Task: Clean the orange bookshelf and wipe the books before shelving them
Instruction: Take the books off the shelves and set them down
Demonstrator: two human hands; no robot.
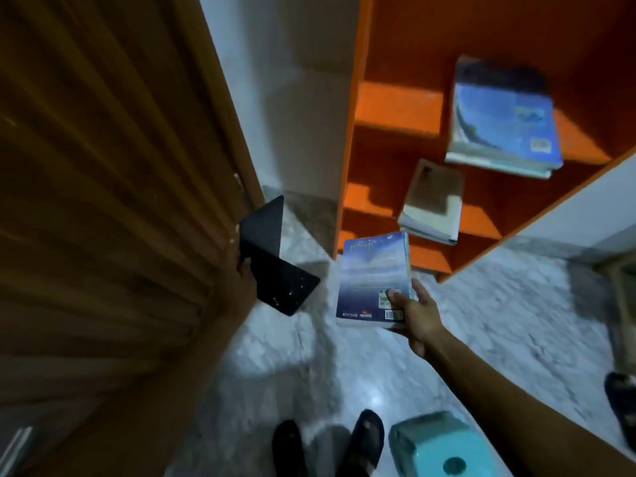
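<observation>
We look steeply down from head height, near the floor [344, 373], with the orange bookshelf [395, 105] at one o'clock.

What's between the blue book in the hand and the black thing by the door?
Only bare marble floor, seen from the head camera; the blue book and black folded thing don't touch.

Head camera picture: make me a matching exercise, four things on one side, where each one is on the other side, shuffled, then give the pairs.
Things:
1. blue paperback
2. black bookend
3. stack topped by a blue book
4. teal stool

Places:
A. on an upper shelf of the orange bookshelf
B. on the floor beside the feet
C. held in the right hand
D. held by the left hand, near the wooden door

Pairs: 1-C, 2-D, 3-A, 4-B
</observation>
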